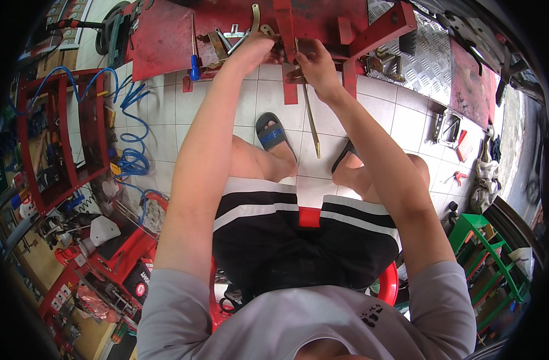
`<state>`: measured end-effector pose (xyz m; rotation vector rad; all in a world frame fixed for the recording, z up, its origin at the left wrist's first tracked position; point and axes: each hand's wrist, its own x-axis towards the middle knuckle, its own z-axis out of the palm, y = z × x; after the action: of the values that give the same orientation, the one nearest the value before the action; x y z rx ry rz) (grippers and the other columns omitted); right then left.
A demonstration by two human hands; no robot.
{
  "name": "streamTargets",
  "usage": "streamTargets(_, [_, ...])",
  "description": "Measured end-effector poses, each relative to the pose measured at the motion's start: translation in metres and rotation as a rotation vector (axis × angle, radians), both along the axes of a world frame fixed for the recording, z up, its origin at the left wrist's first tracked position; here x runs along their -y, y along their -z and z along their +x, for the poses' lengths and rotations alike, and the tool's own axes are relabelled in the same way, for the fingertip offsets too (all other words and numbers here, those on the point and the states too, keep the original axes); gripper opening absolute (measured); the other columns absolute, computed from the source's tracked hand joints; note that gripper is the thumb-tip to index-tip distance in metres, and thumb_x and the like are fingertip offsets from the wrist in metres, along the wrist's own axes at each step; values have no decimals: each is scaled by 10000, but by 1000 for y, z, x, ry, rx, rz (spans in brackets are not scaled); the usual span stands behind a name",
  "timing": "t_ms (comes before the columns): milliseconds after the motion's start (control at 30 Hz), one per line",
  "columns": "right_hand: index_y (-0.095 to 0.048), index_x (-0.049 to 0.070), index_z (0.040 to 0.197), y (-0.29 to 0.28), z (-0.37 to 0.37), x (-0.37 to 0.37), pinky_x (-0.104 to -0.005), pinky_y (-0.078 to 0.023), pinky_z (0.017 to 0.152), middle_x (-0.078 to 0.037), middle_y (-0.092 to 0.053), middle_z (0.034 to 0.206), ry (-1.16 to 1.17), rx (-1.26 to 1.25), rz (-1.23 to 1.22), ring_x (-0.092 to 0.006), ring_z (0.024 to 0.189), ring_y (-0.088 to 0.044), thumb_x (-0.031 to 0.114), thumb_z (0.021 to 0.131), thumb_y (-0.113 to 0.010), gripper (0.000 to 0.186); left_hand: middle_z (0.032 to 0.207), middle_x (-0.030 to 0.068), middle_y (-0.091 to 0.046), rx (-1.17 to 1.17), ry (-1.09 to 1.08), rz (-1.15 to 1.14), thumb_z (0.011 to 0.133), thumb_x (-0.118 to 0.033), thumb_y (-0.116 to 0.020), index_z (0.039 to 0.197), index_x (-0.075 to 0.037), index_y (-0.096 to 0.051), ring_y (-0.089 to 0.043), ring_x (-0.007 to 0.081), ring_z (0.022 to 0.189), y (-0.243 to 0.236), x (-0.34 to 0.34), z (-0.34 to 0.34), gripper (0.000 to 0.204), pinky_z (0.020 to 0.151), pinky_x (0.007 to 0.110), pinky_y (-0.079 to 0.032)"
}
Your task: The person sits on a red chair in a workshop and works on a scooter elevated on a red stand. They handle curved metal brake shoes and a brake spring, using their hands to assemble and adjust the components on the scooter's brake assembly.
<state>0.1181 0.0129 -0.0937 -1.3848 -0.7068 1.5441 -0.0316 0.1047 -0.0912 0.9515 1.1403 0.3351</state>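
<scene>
My right hand (318, 67) is closed around a long thin metal rod (312, 120), brass-toned, which slants down toward the floor between my feet. Just left of it, my left hand (259, 51) reaches to the red metal upright (283, 27) at the bench edge. Its fingertips are bent in behind or against the upright, and whatever they grip is hidden. Near my left wrist, a screwdriver with a blue handle (195, 69) lies on the red bench top (163, 42). Metal brackets (217, 45) and a curved brass-coloured lever (255, 18) are grouped beside it.
A red angled arm (382, 30) juts from the bench on the right, beside a metal tread plate (415, 66). A coiled blue air hose (133, 162) hangs by a red rack (61, 195) at left. A green metal stand (478, 240) is at right. Red-handled pliers (457, 177) lie on the tiles.
</scene>
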Motion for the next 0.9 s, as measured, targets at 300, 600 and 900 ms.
streamTargets(300, [-391,50,1286,-1,4,1,-393,-626,607,-168,-541,968,-15,6,2,-252,660,-671,70,955,-515,353,799,0,-566,-88,34,77,951,-153,-473,1002,-92,-567,-529,101,658,5,8,6,124,587,238,-432])
streamTargets(600, [-391,34,1289,-1,3,1,-385,-629,595,-173,-556,961,-20,48,26,-270,656,-684,59,956,-505,353,746,4,-576,-170,-39,80,939,-179,-497,894,-84,-594,-533,93,636,12,6,8,143,517,235,-408])
streamTargets(900, [-385,31,1295,-1,2,0,-388,-629,593,-184,-560,974,5,25,14,-280,651,-685,53,951,-504,365,766,-1,-567,16,-41,-17,913,-152,-535,910,-95,-590,-515,93,655,8,4,8,80,565,224,-401])
